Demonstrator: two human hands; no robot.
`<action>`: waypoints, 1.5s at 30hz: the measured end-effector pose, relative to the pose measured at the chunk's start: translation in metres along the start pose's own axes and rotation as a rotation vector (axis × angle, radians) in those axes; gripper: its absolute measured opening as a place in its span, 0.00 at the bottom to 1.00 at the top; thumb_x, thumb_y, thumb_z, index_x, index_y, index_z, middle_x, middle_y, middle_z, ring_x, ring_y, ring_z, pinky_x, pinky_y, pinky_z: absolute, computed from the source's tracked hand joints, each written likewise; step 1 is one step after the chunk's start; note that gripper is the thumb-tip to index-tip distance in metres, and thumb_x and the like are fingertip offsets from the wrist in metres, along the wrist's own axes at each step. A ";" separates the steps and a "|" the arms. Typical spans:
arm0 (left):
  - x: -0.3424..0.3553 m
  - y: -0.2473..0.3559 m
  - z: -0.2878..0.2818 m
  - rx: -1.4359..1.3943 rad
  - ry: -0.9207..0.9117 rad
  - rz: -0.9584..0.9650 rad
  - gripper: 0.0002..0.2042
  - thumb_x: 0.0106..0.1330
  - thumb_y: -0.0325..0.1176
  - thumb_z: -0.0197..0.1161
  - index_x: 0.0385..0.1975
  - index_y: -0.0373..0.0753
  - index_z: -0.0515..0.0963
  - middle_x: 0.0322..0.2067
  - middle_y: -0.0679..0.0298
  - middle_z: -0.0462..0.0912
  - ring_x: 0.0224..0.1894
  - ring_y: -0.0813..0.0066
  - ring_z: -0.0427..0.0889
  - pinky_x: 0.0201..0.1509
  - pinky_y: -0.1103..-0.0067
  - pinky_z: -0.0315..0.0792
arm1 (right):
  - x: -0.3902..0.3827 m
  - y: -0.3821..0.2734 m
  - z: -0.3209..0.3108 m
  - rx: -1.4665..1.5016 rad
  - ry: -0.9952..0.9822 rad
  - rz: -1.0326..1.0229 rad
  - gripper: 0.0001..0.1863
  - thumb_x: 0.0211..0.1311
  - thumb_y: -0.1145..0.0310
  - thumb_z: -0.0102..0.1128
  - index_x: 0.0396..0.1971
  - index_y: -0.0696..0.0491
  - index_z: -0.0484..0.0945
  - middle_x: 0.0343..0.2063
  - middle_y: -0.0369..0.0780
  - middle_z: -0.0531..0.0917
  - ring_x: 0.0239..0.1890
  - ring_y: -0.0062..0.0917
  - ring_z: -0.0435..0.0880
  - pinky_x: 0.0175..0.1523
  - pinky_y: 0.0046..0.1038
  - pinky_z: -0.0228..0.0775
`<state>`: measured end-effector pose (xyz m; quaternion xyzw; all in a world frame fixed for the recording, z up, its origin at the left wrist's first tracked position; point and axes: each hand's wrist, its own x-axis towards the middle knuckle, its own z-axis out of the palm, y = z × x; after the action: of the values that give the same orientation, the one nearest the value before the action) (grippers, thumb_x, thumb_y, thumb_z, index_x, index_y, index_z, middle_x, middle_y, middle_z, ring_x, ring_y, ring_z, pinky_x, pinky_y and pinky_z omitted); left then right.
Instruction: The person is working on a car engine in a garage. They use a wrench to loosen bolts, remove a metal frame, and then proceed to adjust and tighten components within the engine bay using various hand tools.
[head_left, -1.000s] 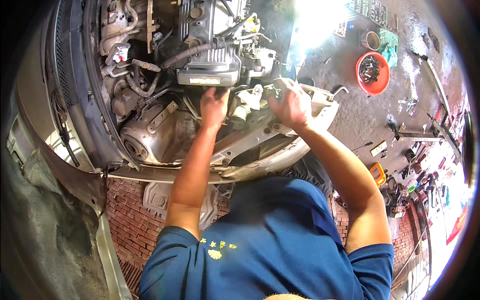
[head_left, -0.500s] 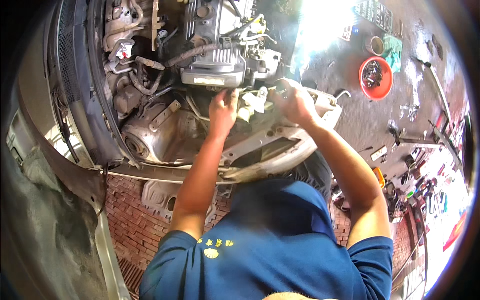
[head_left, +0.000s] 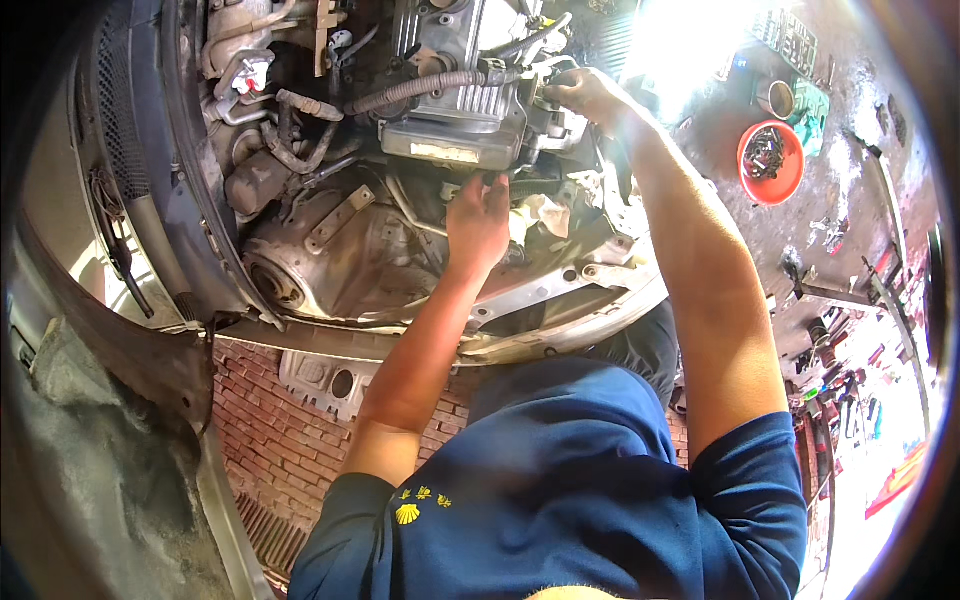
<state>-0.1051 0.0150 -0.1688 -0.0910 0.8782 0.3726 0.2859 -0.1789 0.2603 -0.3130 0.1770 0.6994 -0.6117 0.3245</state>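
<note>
A car engine (head_left: 455,110) fills the upper middle of the view, with a ribbed metal cover and a labelled front edge. My left hand (head_left: 478,222) is just below that front edge, its fingers pointing up and closed together; whatever they grip is hidden. My right hand (head_left: 592,96) reaches to the engine's right side, beside a hose (head_left: 540,38) and metal fittings (head_left: 555,125). Its fingers are curled in a pinch around something too small to name. A crumpled pale cloth or paper (head_left: 545,216) lies in the bay right of my left hand.
The front crossmember (head_left: 560,285) of the car runs between me and the engine. At left are the windscreen cowl (head_left: 150,200) and fender (head_left: 130,350). A red bowl of bolts (head_left: 771,163) stands on the floor at right, near a tin can (head_left: 776,98) and scattered tools.
My right hand has moved up, away from the pale cloth to the fittings at the engine's right side. The left hand stays under the engine's front edge. The view has shifted slightly.
</note>
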 end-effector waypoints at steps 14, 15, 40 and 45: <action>0.001 0.001 -0.001 0.062 0.050 0.018 0.16 0.76 0.40 0.60 0.34 0.30 0.78 0.22 0.45 0.81 0.26 0.44 0.82 0.35 0.60 0.73 | -0.004 -0.009 0.008 -0.047 -0.013 0.029 0.26 0.65 0.51 0.70 0.52 0.57 0.86 0.43 0.39 0.88 0.43 0.23 0.82 0.50 0.32 0.74; 0.002 0.001 -0.001 0.070 0.033 -0.010 0.16 0.76 0.40 0.60 0.34 0.30 0.78 0.22 0.45 0.81 0.26 0.44 0.83 0.35 0.60 0.73 | -0.006 -0.007 0.009 -0.008 0.041 0.000 0.26 0.65 0.51 0.70 0.52 0.58 0.85 0.41 0.38 0.87 0.41 0.22 0.80 0.48 0.31 0.73; 0.046 -0.039 -0.007 -0.536 0.011 -0.439 0.18 0.82 0.40 0.54 0.58 0.31 0.76 0.45 0.50 0.89 0.42 0.60 0.92 0.43 0.72 0.86 | 0.001 0.007 0.000 -0.124 -0.074 0.131 0.28 0.63 0.47 0.71 0.50 0.57 0.86 0.42 0.42 0.88 0.44 0.26 0.83 0.51 0.34 0.75; 0.067 -0.042 -0.014 -0.682 -0.111 -0.542 0.18 0.82 0.36 0.48 0.59 0.29 0.75 0.46 0.43 0.88 0.44 0.53 0.92 0.48 0.66 0.89 | -0.019 0.018 0.007 -0.046 0.244 0.024 0.29 0.67 0.47 0.67 0.56 0.55 0.83 0.49 0.46 0.88 0.50 0.31 0.85 0.56 0.36 0.76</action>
<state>-0.1504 -0.0208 -0.2244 -0.3872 0.6325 0.5570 0.3739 -0.1517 0.2603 -0.3143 0.2512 0.7454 -0.5654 0.2481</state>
